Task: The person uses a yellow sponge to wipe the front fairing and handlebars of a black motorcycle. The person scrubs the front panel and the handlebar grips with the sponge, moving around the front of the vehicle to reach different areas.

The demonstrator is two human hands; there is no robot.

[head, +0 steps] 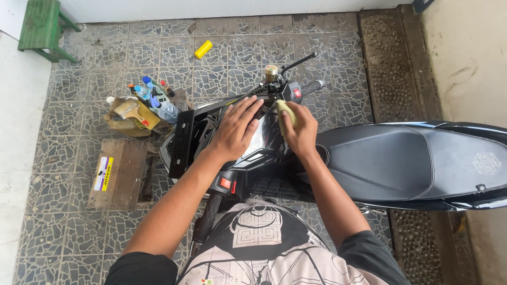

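A black scooter (401, 158) stands across the tiled floor, handlebars to the left of its long seat. My left hand (236, 128) lies flat, fingers spread, on the dark panel in front of the handlebar (296, 89). Beside it my right hand (301, 129) presses a small yellowish sponge (285, 111) against the same panel. Both forearms reach forward from my patterned shorts at the bottom of the view.
A box of bottles and a brush (140, 108) sits on the floor left of the scooter. A flat wooden box (117, 174) lies nearer. A yellow can (203, 49) lies farther off, a green stool (41, 29) at the top left corner. Wall on the right.
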